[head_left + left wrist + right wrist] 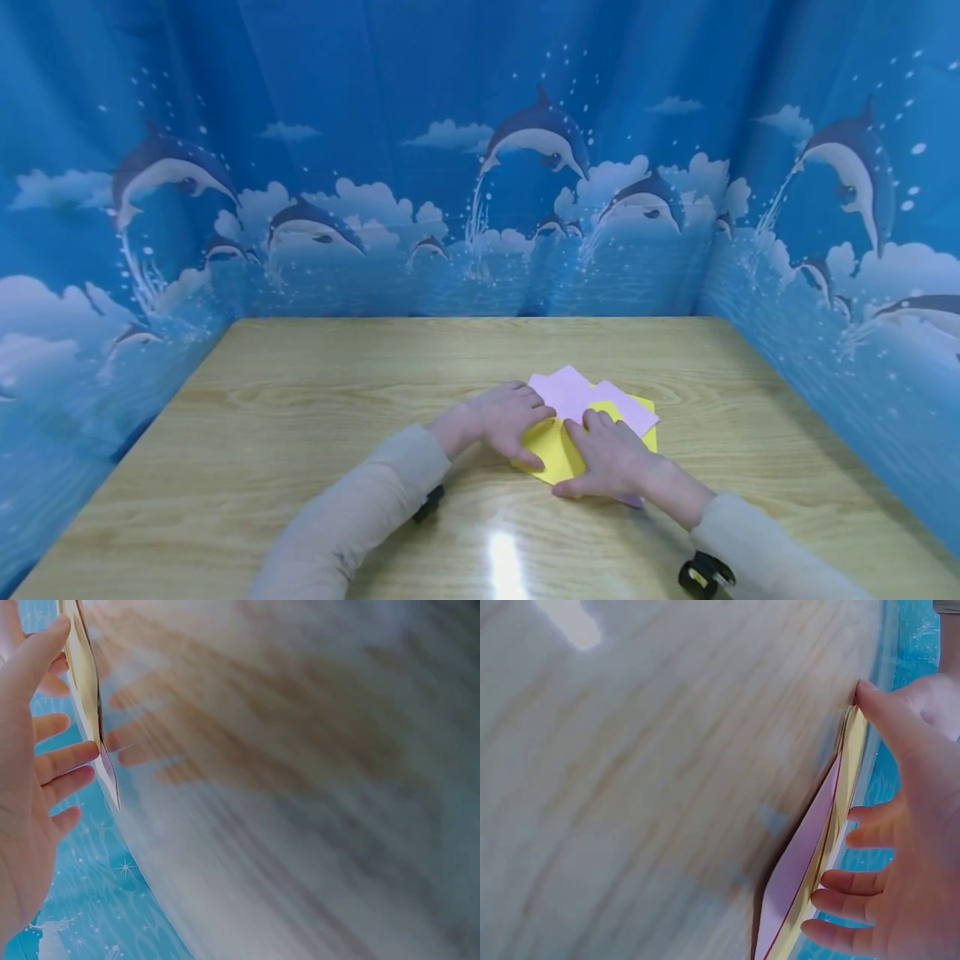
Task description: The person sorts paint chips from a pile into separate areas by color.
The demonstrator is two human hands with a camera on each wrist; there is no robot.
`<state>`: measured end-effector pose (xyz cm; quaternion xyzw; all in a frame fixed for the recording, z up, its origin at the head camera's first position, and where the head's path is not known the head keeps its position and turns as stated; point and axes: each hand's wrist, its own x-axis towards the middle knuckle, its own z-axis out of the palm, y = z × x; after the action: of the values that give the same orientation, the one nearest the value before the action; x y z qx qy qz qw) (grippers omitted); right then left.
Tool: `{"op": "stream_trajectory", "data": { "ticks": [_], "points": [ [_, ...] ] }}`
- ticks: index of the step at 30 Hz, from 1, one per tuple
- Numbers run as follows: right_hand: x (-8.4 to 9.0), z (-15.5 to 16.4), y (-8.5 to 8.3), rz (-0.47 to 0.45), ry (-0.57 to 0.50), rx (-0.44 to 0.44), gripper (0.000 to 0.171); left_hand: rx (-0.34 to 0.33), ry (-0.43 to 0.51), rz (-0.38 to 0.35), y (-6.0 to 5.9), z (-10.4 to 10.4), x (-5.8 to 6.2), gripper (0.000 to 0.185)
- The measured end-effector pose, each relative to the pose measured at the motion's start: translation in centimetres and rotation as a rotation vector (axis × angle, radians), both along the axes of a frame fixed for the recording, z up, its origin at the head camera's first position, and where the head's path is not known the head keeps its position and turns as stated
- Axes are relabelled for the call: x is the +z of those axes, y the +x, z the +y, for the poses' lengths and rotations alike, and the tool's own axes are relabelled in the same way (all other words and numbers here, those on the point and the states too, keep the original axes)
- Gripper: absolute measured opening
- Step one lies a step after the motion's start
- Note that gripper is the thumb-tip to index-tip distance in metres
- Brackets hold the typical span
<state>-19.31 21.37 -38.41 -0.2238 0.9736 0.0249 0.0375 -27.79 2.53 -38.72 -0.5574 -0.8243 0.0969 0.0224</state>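
The table (300,433) looks like light wood with wavy grain, smooth and shiny where the light bounces off. The yellow paper (553,450) and the pink paper (570,390) are thin and matt. The dolphin curtain (480,167) is soft, wrinkly cloth.

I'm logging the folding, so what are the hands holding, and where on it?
Both hands press the folded yellow-and-pink paper flat on the table: left hand on its left edge, right hand on its near middle.
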Motion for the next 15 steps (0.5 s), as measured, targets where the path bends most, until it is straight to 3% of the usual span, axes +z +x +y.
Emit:
{"op": "stream_trajectory", "data": {
  "ticks": [15],
  "points": [
    [-0.1,-0.26,-0.36,-0.001,0.028,-0.089,0.101,0.017,-0.035,-0.009,0.37,-0.37,-0.13,0.086]
  ]
}}
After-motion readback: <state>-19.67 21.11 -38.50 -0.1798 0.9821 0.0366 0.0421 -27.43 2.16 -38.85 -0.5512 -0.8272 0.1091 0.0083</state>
